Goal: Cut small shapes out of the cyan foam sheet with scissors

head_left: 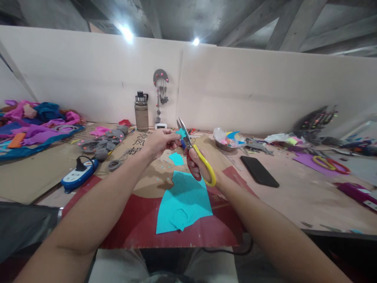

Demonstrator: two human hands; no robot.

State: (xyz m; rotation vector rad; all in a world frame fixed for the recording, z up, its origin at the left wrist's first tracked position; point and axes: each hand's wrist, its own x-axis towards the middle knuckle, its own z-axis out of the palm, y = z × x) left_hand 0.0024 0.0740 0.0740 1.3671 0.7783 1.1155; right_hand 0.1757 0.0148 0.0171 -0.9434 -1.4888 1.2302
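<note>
My left hand [163, 144] pinches a small turquoise felt-like piece [182, 133] between thumb and fingers. Gripped in my right hand [196, 162] is a pair of scissors [207, 167] with yellow and red handles. Its blades point up and away, slightly parted, right at the small piece. Below my hands a large turquoise sheet [188, 196] lies on the cardboard, with cut edges and a loose shape on its lower part. A smaller turquoise scrap [176, 158] rests just beyond it, among tiny offcuts.
A water bottle [141, 112] stands by the white partition, near a hanging grey moon ornament [160, 78]. To the left are a blue power strip [79, 175] and heaped coloured felt [44, 122]. A black phone [259, 171], a bowl [228, 145] and other scissors [331, 164] lie right.
</note>
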